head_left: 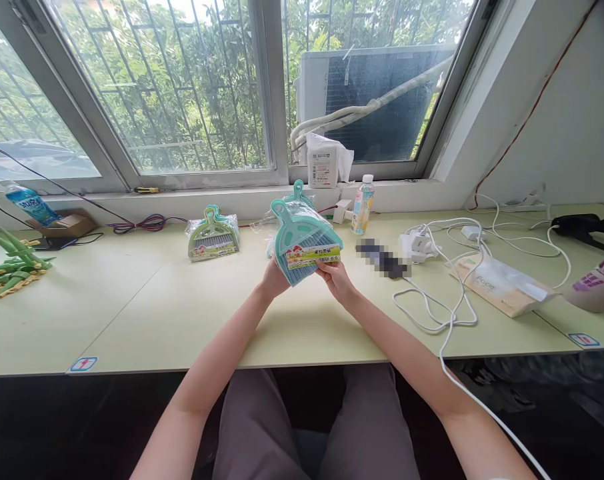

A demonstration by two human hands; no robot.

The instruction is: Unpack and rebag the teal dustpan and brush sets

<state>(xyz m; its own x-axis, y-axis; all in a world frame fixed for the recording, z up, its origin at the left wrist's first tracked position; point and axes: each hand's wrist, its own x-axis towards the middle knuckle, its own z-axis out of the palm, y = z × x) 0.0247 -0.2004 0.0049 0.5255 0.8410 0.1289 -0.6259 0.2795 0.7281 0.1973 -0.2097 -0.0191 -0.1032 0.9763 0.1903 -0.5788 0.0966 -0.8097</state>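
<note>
A teal dustpan-and-brush set [307, 235] in clear wrapping is held up over the table, tilted, its yellow label facing me. My left hand [275, 280] grips its lower left edge, the fingers partly hidden behind it. At the lower right corner, my right hand [336, 279] pinches the set beside the label. Behind it, partly covered, stands another teal dustpan [298, 192] with clear plastic around it. To the left, a green wrapped dustpan-and-brush set [213, 235] rests on the table, apart from both hands.
On the right are a drink bottle [363, 205], a blurred-out dark object [382, 259], white chargers [419, 244], looped white cable and a tissue pack [502, 283]. One cable hangs over the table's front edge. Green plants [12, 263] and a cardboard box [67, 225] sit left.
</note>
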